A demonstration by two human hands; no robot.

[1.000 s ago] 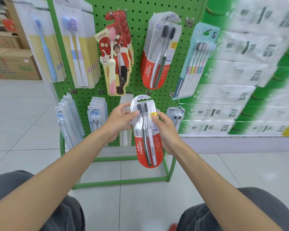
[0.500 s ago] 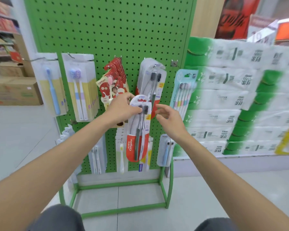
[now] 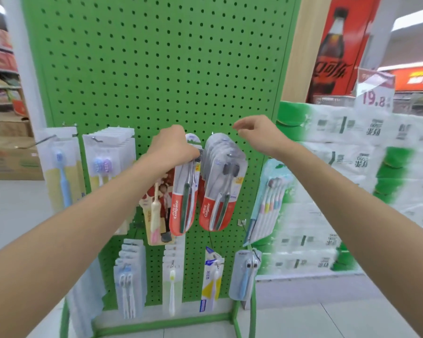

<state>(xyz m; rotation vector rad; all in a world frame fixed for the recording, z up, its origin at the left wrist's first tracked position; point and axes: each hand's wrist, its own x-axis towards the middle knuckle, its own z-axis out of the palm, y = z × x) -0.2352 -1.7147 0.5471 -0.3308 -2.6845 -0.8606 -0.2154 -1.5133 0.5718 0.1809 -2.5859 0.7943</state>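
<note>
My two bare forearms reach up from the lower corners. My left grip (image 3: 174, 147) grasps the top of a red-and-clear toothbrush pack (image 3: 185, 198), with the fingers curled over its upper edge so that the hanging hole is hidden. The pack hangs upright from that hold, close in front of the green pegboard (image 3: 156, 69). It is just left of a stack of the same packs (image 3: 220, 186); whether the two touch I cannot tell. My right grip (image 3: 259, 135) is released, fingers loosely bent, in the air above and to the right of the stack's top and apart from it. The stack crowds the space beside my pack, and the hook that carries it barely shows. My left wrist and the pack partly cover a child's toothbrush card (image 3: 155, 211) behind them. A pastel multi-brush pack (image 3: 266, 203) hangs to the right of the stack. Lower on the board hang a yellow-and-white pack (image 3: 211, 276) and a grey pack (image 3: 244, 274). Towards the left edge hangs a blue toothbrush pack (image 3: 61, 172). Further right, stacked tissue bales (image 3: 352, 191) are smeared by blur, their print unreadable. Beyond them stands a cola poster (image 3: 335, 45), cut off at the top.
</note>
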